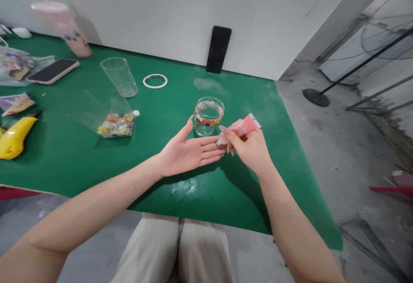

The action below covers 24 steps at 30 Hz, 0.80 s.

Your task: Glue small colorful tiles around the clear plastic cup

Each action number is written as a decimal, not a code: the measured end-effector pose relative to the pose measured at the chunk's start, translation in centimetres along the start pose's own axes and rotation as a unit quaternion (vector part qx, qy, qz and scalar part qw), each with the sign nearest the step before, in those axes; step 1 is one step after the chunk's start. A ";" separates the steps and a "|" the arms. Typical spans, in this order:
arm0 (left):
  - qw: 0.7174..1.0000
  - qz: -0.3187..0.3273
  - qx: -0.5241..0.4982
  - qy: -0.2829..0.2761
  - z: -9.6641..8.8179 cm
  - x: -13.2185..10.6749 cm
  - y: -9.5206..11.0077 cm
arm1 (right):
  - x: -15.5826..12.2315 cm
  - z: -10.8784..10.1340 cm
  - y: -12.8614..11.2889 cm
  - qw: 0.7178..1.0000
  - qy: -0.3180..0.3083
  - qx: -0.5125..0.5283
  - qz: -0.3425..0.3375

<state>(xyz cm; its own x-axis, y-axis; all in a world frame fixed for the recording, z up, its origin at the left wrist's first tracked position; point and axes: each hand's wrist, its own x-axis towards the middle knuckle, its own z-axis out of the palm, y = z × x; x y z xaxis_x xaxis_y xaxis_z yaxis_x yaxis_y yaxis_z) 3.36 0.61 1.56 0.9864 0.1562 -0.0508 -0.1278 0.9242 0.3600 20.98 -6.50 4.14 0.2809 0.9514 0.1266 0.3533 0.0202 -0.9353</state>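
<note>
Above the green surface [80, 167], we are pinching the pink tube [247, 124] in our right grip [251, 147], its long axis slanting down-left toward our flat, outstretched, palm-up left grip [189, 152].

With the glass [207, 123] as the dial's centre on the table [161, 124], and twelve toward the wall [155, 16], a phone [218, 50] leans against that wall at twelve o'clock. The ring [155, 87] lies at ten, the cup [121, 81] past it, the tumbler [69, 31] farther out. At nine sits the bag [93, 109] with beads [118, 126] inside, then the cutter [17, 139]. The left hand [189, 152] is at seven; the right hand [248, 145], at four, holds the tube [244, 126] (nozzle end at the left hand's fingers).
</note>
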 end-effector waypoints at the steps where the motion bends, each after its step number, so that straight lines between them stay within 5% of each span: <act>1: 1.000 0.001 0.001 0.002 0.0 0.0 0.0 | 0.0 0.0 0.0 1.000 -0.001 -0.003 -0.002; 24: 1.000 0.007 0.012 0.010 -0.3 0.3 -0.2 | -0.2 0.1 0.6 0.995 0.019 -0.074 -0.059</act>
<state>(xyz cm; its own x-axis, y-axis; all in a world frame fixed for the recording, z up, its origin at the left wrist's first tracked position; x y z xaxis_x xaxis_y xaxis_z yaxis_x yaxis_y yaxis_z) 3.61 0.59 1.23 0.9824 0.1754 -0.0638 -0.1382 0.9131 0.3835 21.05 -6.62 3.50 0.2627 0.9326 0.2476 0.5126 0.0825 -0.8546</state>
